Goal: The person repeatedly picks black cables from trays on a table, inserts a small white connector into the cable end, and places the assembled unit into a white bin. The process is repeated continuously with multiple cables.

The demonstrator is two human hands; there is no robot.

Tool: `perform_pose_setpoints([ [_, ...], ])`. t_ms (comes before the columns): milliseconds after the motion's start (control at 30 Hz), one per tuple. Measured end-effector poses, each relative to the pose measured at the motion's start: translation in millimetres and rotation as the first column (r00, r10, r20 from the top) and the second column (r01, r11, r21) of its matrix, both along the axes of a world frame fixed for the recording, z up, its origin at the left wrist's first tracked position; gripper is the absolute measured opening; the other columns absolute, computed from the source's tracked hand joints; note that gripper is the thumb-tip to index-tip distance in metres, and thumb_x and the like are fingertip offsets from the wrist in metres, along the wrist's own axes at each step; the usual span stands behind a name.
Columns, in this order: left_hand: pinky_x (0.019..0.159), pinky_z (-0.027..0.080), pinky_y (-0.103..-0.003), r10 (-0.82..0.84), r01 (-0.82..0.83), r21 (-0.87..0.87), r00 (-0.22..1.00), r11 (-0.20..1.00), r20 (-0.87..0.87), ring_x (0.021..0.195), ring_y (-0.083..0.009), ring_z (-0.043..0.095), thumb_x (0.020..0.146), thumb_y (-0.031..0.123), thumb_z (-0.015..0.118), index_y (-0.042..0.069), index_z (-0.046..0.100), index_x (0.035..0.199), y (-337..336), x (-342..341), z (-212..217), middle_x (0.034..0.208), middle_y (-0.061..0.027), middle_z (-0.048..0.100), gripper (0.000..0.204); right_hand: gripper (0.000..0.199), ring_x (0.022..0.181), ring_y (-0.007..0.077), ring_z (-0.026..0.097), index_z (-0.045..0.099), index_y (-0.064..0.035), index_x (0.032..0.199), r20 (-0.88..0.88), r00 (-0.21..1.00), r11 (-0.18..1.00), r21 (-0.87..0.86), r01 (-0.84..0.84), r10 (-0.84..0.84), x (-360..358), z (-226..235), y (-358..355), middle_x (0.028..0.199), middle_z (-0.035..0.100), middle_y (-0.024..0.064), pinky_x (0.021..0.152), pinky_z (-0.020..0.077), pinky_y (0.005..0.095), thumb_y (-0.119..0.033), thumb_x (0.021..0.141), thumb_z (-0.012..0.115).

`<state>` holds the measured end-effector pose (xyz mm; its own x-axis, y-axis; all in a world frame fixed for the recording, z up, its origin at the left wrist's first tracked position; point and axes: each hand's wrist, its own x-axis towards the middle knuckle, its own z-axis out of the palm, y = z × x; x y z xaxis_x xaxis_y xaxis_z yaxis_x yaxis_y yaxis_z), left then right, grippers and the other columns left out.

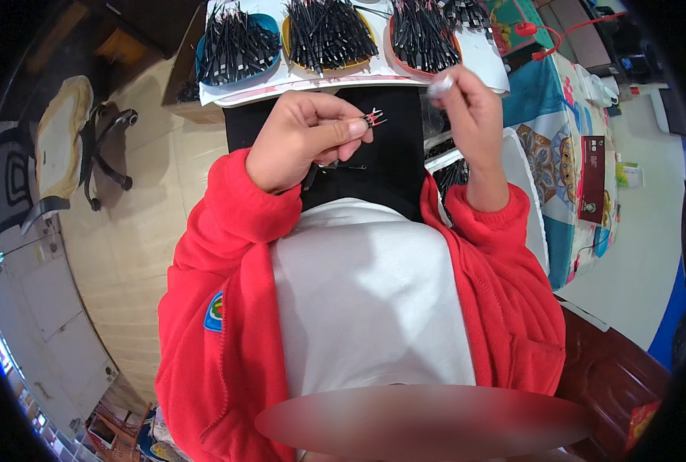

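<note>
My left hand [312,137] is closed in a pinch round a small bunch of short black cables [374,119] with reddish and pale tips. The tips stick out to the right past my thumb, and dark cable ends hang below my fingers above my lap. To the right, my right hand [472,115] is raised near the table edge, its fingers curled together. A whitish blur [440,86] shows at its fingertips; motion hides what it is. Beyond my hands stand a blue tray [201,58], a yellow tray [286,35] and a red tray [392,46], each heaped with black cables.
The trays stand on a white table [297,86]. A white box [529,165] holding dark cables is beside my right forearm. Farther right is a table with a patterned cloth [543,100] and a dark red box [592,177]. A wheeled chair [62,138] stands at left.
</note>
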<state>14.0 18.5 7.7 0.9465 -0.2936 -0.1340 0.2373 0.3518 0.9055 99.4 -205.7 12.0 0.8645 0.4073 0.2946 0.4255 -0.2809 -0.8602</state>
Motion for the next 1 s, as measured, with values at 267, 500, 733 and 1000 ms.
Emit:
perform_pose_setpoints([
  [267,0.043,0.030,-0.017,-0.112,0.112,-0.053,0.994,0.992,0.001,0.052,-0.0048,0.047,0.088,0.009,0.061,-0.004,0.067,0.088,-2.2,-4.1,7.8,0.063,-0.0030,0.058,0.015,0.033,0.084,0.0260,0.058,0.065,-0.0039,0.095,0.582,0.717,0.921,-0.185,-0.343,0.384,-17.2,20.8,8.4,0.091,0.061,0.0092,0.074,0.0470,0.0342,0.001,0.064,0.074],
  [500,0.045,0.036,-0.022,-0.103,0.092,0.122,0.991,0.988,0.087,0.051,-0.0105,0.051,0.087,0.009,0.061,-0.005,0.067,0.088,-6.3,-3.1,17.6,0.063,-0.0060,0.060,0.014,0.029,0.076,0.0273,0.055,0.060,-0.0023,0.087,0.670,0.670,0.944,-0.168,-0.283,0.320,-20.9,23.2,11.7,0.083,0.057,0.0090,0.069,0.0456,0.0349,0.005,0.061,0.072],
  [733,0.055,0.047,-0.034,-0.618,-0.776,0.537,0.253,0.331,0.745,0.059,-0.0267,0.055,0.067,0.004,0.061,-0.003,0.060,0.097,-19.5,8.0,21.4,0.071,-0.0105,0.055,0.031,0.011,0.075,0.0143,0.052,0.058,-0.0016,0.091,-0.603,0.671,0.879,0.447,-0.164,0.432,-18.4,-11.4,3.6,0.083,0.056,0.0033,0.072,0.0424,0.0278,-0.011,0.086,0.061],
  [1000,0.051,0.044,-0.028,-0.178,-0.274,0.567,0.768,0.777,0.615,0.054,-0.0196,0.058,0.080,0.001,0.060,-0.004,0.065,0.089,2.4,31.6,20.6,0.065,-0.0121,0.059,0.011,0.015,0.081,0.0103,0.054,0.058,0.0012,0.100,-0.315,0.922,0.965,0.204,-0.165,0.225,-13.3,-3.8,6.2,0.091,0.058,0.0041,0.073,0.0456,0.0255,-0.009,0.089,0.061],
])
